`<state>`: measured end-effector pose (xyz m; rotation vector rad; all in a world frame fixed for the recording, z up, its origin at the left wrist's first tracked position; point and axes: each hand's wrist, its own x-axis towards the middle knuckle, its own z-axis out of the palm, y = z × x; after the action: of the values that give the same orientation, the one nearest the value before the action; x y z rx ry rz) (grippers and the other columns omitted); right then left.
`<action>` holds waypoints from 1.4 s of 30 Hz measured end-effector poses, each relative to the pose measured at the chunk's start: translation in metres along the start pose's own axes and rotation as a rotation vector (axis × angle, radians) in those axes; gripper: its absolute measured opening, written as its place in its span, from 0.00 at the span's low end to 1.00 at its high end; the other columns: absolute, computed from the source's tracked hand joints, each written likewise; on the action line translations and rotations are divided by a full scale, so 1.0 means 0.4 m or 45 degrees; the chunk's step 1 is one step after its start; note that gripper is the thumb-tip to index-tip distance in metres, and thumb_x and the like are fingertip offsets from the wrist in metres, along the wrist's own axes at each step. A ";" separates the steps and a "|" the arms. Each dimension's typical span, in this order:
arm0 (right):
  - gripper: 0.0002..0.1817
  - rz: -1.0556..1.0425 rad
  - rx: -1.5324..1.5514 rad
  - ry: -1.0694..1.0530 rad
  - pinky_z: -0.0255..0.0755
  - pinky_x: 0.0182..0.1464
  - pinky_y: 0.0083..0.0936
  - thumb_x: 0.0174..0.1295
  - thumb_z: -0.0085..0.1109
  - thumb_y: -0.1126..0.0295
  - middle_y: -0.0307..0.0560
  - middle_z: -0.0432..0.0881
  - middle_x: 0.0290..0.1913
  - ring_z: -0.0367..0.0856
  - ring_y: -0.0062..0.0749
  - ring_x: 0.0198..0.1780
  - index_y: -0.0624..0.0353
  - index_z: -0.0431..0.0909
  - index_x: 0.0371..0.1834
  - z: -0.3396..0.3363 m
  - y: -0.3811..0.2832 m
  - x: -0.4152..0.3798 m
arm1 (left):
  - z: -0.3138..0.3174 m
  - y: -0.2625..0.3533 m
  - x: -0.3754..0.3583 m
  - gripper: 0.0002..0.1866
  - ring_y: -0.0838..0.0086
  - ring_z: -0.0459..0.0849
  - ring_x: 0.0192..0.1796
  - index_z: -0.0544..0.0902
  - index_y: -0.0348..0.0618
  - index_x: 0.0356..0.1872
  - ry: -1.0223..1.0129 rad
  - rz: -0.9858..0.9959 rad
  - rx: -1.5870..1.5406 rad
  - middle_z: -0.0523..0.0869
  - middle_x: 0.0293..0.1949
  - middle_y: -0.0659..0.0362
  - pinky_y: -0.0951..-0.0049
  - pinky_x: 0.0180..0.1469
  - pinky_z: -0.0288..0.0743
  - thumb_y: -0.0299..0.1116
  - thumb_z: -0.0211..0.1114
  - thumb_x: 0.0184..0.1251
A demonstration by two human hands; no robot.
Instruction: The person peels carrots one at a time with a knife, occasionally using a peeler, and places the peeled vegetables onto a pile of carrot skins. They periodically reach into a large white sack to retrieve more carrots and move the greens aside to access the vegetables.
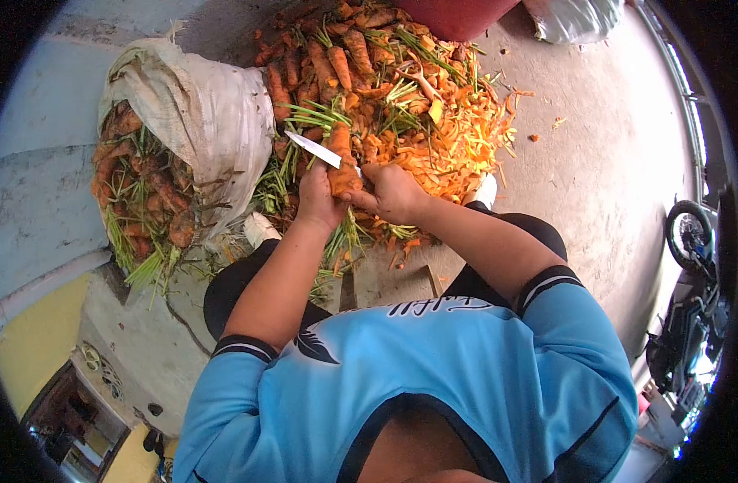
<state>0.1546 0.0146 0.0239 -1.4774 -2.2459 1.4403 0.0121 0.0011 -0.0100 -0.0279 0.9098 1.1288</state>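
Observation:
My left hand (pixel 322 197) is closed round the lower end of a large orange carrot (pixel 342 145) with green stalks at its far end. A knife (pixel 312 149) lies across the carrot, its pale blade pointing up and to the left. My right hand (pixel 391 193) is closed on the knife's handle, which the fingers mostly hide, and its thumb is near the carrot's lower end. Just beyond my hands is a heap of unpeeled carrots (pixel 316 68) with green tops. Orange peelings (pixel 453 149) spread over its right side.
A white woven sack (pixel 228 121) lies open at the left, with carrots (pixel 155 189) showing in its mouth. A red container (pixel 457 16) and a pale plastic bag (pixel 574 18) are at the back. Concrete floor (pixel 578 153) extends right to a parked motorcycle (pixel 687 322).

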 end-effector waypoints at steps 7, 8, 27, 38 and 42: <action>0.28 0.008 0.146 0.030 0.70 0.35 0.41 0.54 0.47 0.43 0.59 0.77 0.25 0.77 0.53 0.31 0.63 0.74 0.30 0.027 0.009 -0.006 | -0.015 -0.007 -0.001 0.17 0.73 0.77 0.30 0.70 0.40 0.42 -0.034 0.087 0.143 0.76 0.31 0.57 0.75 0.33 0.74 0.43 0.45 0.64; 0.28 0.031 0.246 0.059 0.69 0.36 0.41 0.55 0.47 0.43 0.60 0.77 0.25 0.77 0.53 0.31 0.63 0.75 0.30 0.049 0.027 -0.002 | -0.018 -0.008 0.002 0.16 0.74 0.76 0.30 0.70 0.41 0.42 -0.051 0.167 0.176 0.76 0.31 0.58 0.75 0.32 0.73 0.43 0.44 0.64; 0.33 0.370 0.851 -0.185 0.62 0.23 0.26 0.58 0.38 0.40 0.44 0.68 0.16 0.66 0.27 0.19 0.65 0.73 0.29 0.069 0.030 0.020 | -0.006 -0.014 0.001 0.24 0.55 0.68 0.51 0.54 0.30 0.57 0.342 1.339 1.502 0.65 0.51 0.43 0.63 0.54 0.61 0.38 0.41 0.66; 0.37 0.615 0.407 0.019 0.66 0.27 0.31 0.58 0.36 0.39 0.52 0.74 0.23 0.74 0.38 0.26 0.71 0.74 0.28 0.000 0.140 0.093 | -0.047 -0.011 0.031 0.19 0.61 0.72 0.42 0.63 0.33 0.51 0.281 1.013 1.573 0.68 0.43 0.49 0.64 0.44 0.68 0.35 0.49 0.63; 0.28 0.583 -0.067 -0.003 0.67 0.43 0.35 0.64 0.31 0.51 0.56 0.73 0.49 0.73 0.42 0.46 0.66 0.68 0.51 -0.042 0.230 0.100 | -0.036 0.031 0.030 0.17 0.74 0.75 0.38 0.67 0.35 0.48 0.487 0.445 0.698 0.74 0.40 0.57 0.75 0.40 0.70 0.37 0.48 0.65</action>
<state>0.2039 0.0639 -0.0504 -2.1099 -2.0431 1.4904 -0.0048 0.0095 -0.0220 0.3882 1.5895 1.1773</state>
